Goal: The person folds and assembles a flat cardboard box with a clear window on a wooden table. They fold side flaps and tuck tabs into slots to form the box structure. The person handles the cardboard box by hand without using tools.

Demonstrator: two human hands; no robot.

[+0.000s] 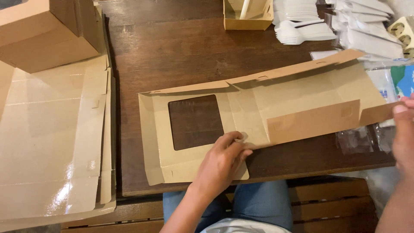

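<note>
Flat brown cardboard box blank with a square window lies across the dark wooden table. Left hand presses a crease, fingers curled. Right hand pinches the end flap. Light, bendy; probably best gripped at folds.

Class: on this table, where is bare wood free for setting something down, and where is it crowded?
Bare table lies between the folded box, the small open box and the flat windowed carton. The right end is crowded with white forks and wrapped packets. Left hand presses the carton; right hand holds its flap.
</note>
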